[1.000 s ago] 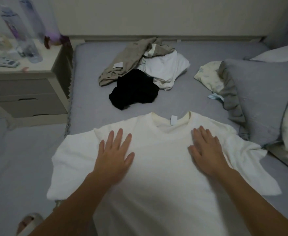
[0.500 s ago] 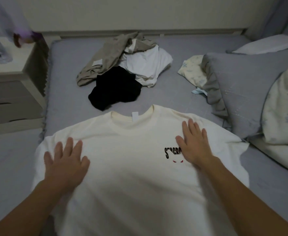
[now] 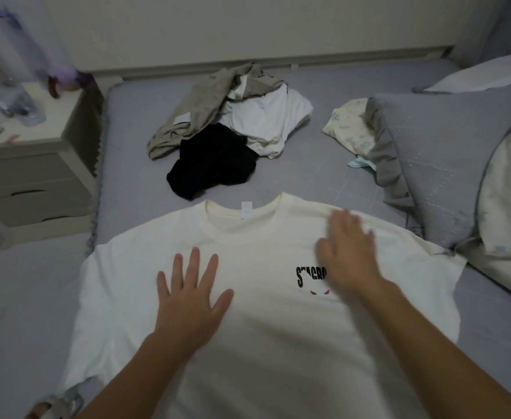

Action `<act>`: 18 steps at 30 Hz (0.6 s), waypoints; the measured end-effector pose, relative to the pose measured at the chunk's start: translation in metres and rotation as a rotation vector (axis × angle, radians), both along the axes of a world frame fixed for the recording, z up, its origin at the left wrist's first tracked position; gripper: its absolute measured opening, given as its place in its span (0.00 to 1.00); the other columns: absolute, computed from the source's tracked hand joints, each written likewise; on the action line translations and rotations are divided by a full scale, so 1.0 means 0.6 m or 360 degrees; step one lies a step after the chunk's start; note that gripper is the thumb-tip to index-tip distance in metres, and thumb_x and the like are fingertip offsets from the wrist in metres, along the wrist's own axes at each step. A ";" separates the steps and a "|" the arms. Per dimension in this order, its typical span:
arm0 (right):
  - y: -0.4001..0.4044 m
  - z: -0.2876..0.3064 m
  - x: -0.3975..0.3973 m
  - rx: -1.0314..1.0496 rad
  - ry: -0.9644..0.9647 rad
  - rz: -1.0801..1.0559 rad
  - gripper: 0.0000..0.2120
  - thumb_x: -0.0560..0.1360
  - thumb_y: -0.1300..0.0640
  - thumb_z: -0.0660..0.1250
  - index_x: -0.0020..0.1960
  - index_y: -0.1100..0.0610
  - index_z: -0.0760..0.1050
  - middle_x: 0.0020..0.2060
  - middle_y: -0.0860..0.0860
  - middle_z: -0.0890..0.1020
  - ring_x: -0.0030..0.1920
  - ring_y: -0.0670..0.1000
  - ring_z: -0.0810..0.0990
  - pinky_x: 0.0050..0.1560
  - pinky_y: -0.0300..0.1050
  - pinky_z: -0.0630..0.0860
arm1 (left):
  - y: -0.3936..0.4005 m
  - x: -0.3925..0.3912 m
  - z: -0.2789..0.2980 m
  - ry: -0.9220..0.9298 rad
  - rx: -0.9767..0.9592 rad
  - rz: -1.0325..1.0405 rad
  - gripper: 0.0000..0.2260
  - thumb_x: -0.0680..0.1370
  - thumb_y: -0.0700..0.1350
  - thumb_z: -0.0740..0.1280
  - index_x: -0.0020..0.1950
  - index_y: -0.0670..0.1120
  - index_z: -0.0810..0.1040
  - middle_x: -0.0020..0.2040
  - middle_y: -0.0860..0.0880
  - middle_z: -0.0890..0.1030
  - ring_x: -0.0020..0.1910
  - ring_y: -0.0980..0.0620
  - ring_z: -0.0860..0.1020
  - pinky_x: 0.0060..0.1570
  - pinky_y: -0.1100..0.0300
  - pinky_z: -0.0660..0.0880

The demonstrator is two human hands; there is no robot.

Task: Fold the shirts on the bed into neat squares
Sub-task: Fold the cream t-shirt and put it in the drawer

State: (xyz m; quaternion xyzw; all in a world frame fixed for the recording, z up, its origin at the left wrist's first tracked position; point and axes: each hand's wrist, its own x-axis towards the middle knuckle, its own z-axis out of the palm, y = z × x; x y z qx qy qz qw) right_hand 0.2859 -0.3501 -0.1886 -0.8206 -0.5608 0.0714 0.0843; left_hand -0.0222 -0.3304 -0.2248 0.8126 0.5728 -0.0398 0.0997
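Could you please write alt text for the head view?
Two open hands, left and right, rest flat on a cream T-shirt spread on a grey bed. Behind lies a pile of unfolded shirts; pillows sit right.

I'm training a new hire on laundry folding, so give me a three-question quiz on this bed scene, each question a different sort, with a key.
1. True or false: the cream T-shirt lies spread out with its printed side up.
2. Which garment in the unfolded pile lies nearest the cream T-shirt's collar? A) khaki B) white C) black
3. Fill in: both hands lie flat on the shirt with fingers ____.

Key
1. True: the black print shows beside the right hand.
2. C: the black garment.
3. Straight: the left hand is spread, and neither grips any cloth.
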 end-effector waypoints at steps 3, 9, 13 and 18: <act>0.031 -0.032 -0.098 -0.0127 0.0023 0.0482 0.33 0.79 0.38 0.42 0.80 0.48 0.40 0.80 0.50 0.39 0.79 0.52 0.36 0.76 0.54 0.36 | -0.027 0.000 -0.004 -0.0045 0.0060 -0.0095 0.34 0.76 0.71 0.38 0.79 0.60 0.40 0.80 0.50 0.40 0.79 0.42 0.41 0.74 0.36 0.42; 0.105 -0.042 0.001 -0.0295 -0.0203 0.0206 0.34 0.81 0.38 0.43 0.81 0.52 0.39 0.80 0.53 0.40 0.79 0.54 0.38 0.78 0.57 0.39 | -0.023 -0.011 -0.023 -0.0057 0.0075 -0.0099 0.33 0.76 0.72 0.38 0.79 0.63 0.40 0.81 0.52 0.41 0.79 0.44 0.41 0.74 0.37 0.42; 0.110 -0.013 -0.021 -0.0159 -0.0064 0.0165 0.32 0.81 0.44 0.49 0.81 0.56 0.44 0.80 0.56 0.46 0.79 0.56 0.43 0.78 0.58 0.41 | -0.003 -0.009 -0.024 -0.0005 0.0017 -0.0117 0.33 0.74 0.73 0.36 0.75 0.64 0.30 0.79 0.53 0.33 0.78 0.44 0.33 0.73 0.36 0.37; -0.065 -0.015 0.020 -0.0006 -0.0016 -0.0252 0.33 0.80 0.46 0.56 0.80 0.56 0.51 0.79 0.56 0.52 0.79 0.56 0.48 0.76 0.57 0.40 | -0.014 0.006 0.003 0.0104 -0.0077 -0.0079 0.32 0.79 0.68 0.43 0.78 0.60 0.34 0.80 0.48 0.35 0.79 0.41 0.37 0.74 0.37 0.41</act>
